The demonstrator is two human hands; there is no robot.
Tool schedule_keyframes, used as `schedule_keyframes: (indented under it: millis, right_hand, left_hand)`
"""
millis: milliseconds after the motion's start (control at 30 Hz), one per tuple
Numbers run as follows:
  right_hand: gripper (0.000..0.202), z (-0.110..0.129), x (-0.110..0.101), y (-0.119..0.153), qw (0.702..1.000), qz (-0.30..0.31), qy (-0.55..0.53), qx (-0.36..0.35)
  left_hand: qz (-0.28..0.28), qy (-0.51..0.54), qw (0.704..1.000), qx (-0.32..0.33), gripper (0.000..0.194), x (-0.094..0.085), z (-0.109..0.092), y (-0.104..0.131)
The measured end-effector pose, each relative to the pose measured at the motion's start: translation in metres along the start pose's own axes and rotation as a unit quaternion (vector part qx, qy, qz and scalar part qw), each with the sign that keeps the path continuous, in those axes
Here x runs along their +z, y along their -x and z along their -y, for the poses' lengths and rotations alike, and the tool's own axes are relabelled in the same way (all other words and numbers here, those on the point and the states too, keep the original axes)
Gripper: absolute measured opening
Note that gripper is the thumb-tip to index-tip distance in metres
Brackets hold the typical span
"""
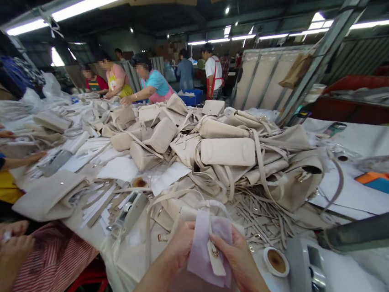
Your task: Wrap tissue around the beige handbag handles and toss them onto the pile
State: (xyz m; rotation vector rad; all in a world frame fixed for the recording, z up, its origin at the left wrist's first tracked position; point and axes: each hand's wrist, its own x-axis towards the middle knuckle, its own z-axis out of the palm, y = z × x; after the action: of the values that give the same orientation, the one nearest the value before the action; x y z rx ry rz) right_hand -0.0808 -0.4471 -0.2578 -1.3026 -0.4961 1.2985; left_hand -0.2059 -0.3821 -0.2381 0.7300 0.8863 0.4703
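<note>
Near the front of the table, a cream handbag [187,211] lies just beyond my hands. A sheet of thin lilac tissue [198,251] is folded around a cream strap tab [217,264] with a gold-coloured metal clasp [214,253]. My left hand [185,243] is closed on the tissue's left edge, its fingertips partly hidden behind the sheet. With the thumb on the tab near the clasp, my right hand [237,254] pinches the tab and the tissue behind it. Loose cream straps [263,217] lie in a tangle to the right.
A large heap of cream handbags [227,152] rises mid-table. A round tub of brown glue-like stuff [276,261] and a grey metal device [309,268] stand at right. A metal bar [371,230] juts in. Co-workers sit at left and stand behind; one's hands [13,246] are close by.
</note>
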Motion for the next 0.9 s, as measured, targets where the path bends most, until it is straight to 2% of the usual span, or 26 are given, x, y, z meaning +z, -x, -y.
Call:
schedule_keyframes:
  millis: [133,233,400,533,633,700,800,900]
  right_hand:
    - [0.046,0.007,-0.003,0.000,1.000,0.010,0.012,-0.022]
    - [0.050,0.011,-0.003,0.007,1.000,-0.007,-0.026,0.001]
    - [0.079,0.003,-0.005,0.035,0.982,0.008,-0.180,0.052]
    - [0.095,-0.025,-0.022,0.057,0.976,0.008,-0.195,0.092]
    - [0.123,-0.054,-0.030,0.065,0.987,-0.035,-0.151,0.051]
    - [0.138,-0.071,-0.028,0.064,0.988,-0.075,-0.128,0.031]
    - [0.137,-0.083,-0.012,0.055,0.985,-0.118,-0.127,0.015]
    - [0.126,-0.077,0.005,0.043,0.973,-0.163,-0.156,-0.046]
  left_hand:
    - [0.002,-0.012,1.000,-0.009,0.023,0.006,-0.005,-0.009]
    - [-0.001,-0.014,1.000,-0.013,0.026,0.009,-0.007,-0.016]
    - [-0.009,-0.018,1.000,-0.011,0.025,0.009,-0.010,-0.025]
    - [-0.009,-0.020,1.000,-0.006,0.027,0.007,-0.009,-0.028]
    - [-0.008,-0.012,1.000,-0.007,0.027,0.007,-0.010,-0.028]
    - [-0.003,-0.001,1.000,-0.014,0.027,0.009,-0.010,-0.028]
    - [0.013,0.018,0.999,-0.029,0.028,0.013,-0.010,-0.027]
    - [0.023,0.032,0.999,-0.038,0.030,0.015,-0.010,-0.025]
